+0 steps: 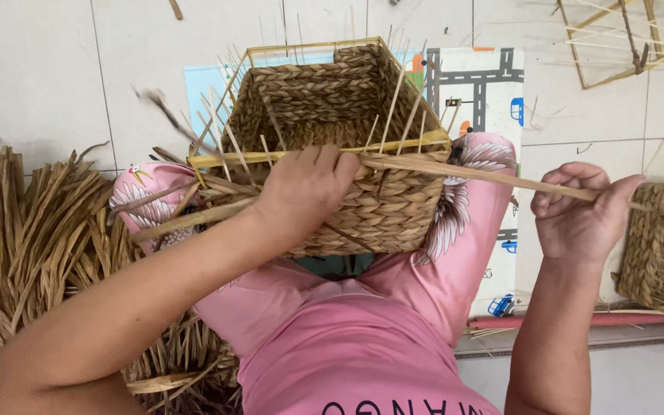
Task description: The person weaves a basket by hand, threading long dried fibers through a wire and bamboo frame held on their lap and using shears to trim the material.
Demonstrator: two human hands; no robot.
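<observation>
Basket (332, 146) rests on lap, walls woven nearly up to yellow frame rim (313, 157); stakes poke above. Left hand (305, 188) clamps near rim. Right hand (582, 211) pinches flat strand (470, 173), pulled taut sideways. Rim edge unfinished.

Basket (324, 115) rests on the lap, straw pile (40, 238) left, second basket (662, 246) right.

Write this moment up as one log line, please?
left hand: pressed on near rim of woven basket | right hand: pinching long straw strand, pulled taut to the right | basket on lap | dried straw pile at left
</observation>
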